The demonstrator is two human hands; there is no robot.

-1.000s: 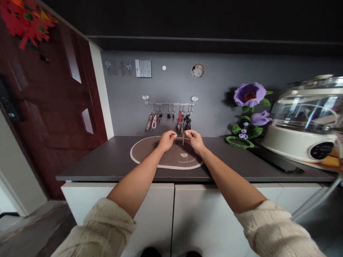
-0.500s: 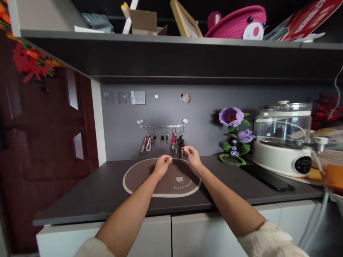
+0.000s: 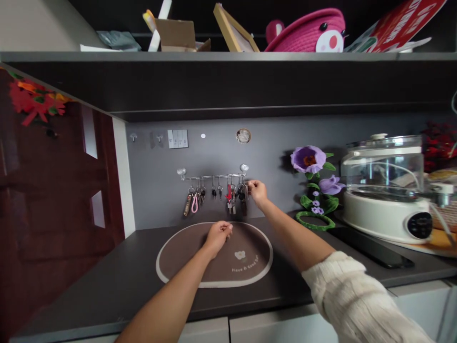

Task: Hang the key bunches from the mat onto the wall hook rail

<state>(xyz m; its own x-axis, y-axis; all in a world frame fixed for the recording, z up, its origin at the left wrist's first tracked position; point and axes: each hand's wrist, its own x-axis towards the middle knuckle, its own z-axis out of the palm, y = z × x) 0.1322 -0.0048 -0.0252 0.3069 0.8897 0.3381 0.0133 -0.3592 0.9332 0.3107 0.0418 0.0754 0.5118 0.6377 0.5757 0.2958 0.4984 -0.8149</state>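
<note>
A metal rail (image 3: 214,177) is fixed to the grey wall, and several sets of keys (image 3: 233,197) hang from its hooks. At the right end of the rail, my right hand (image 3: 258,192) pinches a key on a ring (image 3: 246,190), close beside the dark key bunch (image 3: 242,195). My left hand (image 3: 217,238) is held over the brown oval mat (image 3: 185,257), below the rail. Its fingertips are pressed together, and I cannot make out anything between them. A pink loop strap (image 3: 194,203) hangs among the keys on the left.
Purple crocheted flowers (image 3: 309,159) stand right of my right hand. Beyond them are a white appliance with a clear top (image 3: 385,209) and a dark flat phone-like slab (image 3: 374,247). A shelf (image 3: 228,57) overhangs the counter (image 3: 117,271), carrying a pink hat (image 3: 307,33).
My right hand has risen with the key, from below the hanging bunches to the right end of the rail. My left hand remains over the mat. The view has shifted slightly.
</note>
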